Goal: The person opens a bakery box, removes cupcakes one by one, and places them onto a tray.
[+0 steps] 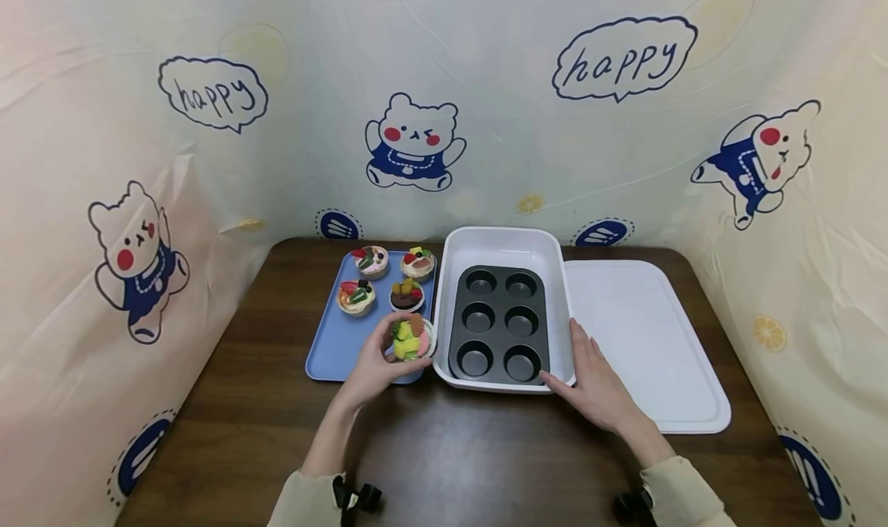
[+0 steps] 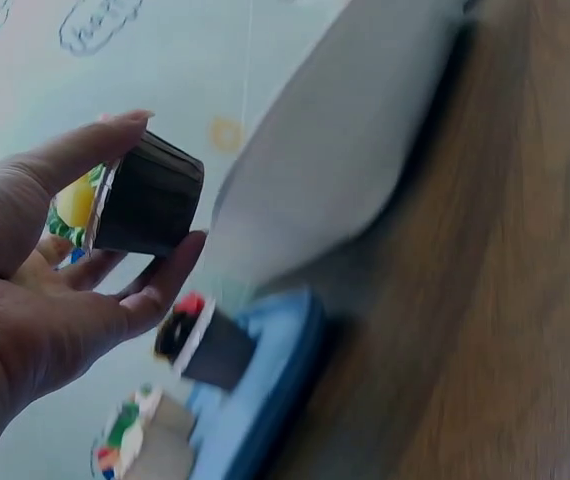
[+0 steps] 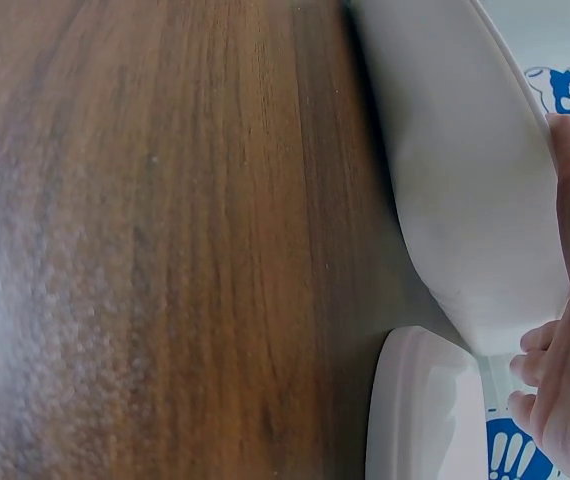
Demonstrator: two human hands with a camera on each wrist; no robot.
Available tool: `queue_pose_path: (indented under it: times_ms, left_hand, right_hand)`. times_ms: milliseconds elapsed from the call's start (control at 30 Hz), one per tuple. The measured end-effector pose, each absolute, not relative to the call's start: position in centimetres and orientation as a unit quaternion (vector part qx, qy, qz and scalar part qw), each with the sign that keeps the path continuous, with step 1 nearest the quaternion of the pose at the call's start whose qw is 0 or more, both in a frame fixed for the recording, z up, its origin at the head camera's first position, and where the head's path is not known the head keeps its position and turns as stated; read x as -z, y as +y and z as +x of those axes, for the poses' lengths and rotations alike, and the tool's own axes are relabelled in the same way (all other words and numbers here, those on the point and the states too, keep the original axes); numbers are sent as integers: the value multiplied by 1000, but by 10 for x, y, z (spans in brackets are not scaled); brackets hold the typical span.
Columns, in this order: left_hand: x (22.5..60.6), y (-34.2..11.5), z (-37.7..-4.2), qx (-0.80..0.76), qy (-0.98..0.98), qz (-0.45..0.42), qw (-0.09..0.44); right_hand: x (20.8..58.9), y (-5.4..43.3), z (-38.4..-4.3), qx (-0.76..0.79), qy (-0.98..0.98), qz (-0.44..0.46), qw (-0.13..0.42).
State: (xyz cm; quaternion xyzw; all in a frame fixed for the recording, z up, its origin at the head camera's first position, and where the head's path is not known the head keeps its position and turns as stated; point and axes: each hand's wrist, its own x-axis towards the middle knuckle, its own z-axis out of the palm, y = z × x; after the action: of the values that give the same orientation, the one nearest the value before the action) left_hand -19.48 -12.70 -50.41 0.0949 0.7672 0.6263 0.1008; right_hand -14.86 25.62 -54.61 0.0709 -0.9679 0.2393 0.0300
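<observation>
My left hand (image 1: 377, 367) grips a fruit-topped cupcake (image 1: 411, 342) between thumb and fingers, above the near right part of the blue tray (image 1: 322, 357). In the left wrist view, the cupcake's dark cup (image 2: 153, 195) is tilted sideways. At the near right corner of the white tub (image 1: 509, 238), my right hand (image 1: 600, 384) rests with its thumb at the near rim and its fairly straight fingers along the right side. Inside the tub lies a dark muffin pan (image 1: 499, 334) whose several cups hold nothing.
Several more cupcakes stand on the blue tray, among them a chocolate one (image 1: 406, 296) and a pink one (image 1: 371, 262). A white lid-like board (image 1: 645, 342) lies right of the tub. Brown wooden table (image 1: 472, 458) extends in front; a printed curtain (image 1: 499, 149) hangs behind.
</observation>
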Motion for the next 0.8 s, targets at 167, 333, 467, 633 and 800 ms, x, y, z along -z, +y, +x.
queue_pose_path:
  times_ms: [167, 333, 467, 633, 800]
  left_hand:
    - [517, -145, -195, -605, 791, 55, 71]
    - [529, -153, -197, -583, 810, 37, 45]
    - [537, -155, -199, -574, 817, 31, 35]
    - [547, -155, -202, -566, 824, 28, 21]
    - [558, -153, -203, -550, 834, 31, 0]
  right_hand:
    - [546, 257, -148, -243, -967, 70, 30]
    - [547, 256, -147, -250, -965, 70, 33]
    - [548, 256, -146, -257, -963, 69, 33]
    - [549, 255, -146, -263, -962, 66, 29]
    - [549, 255, -146, -262, -962, 66, 31]
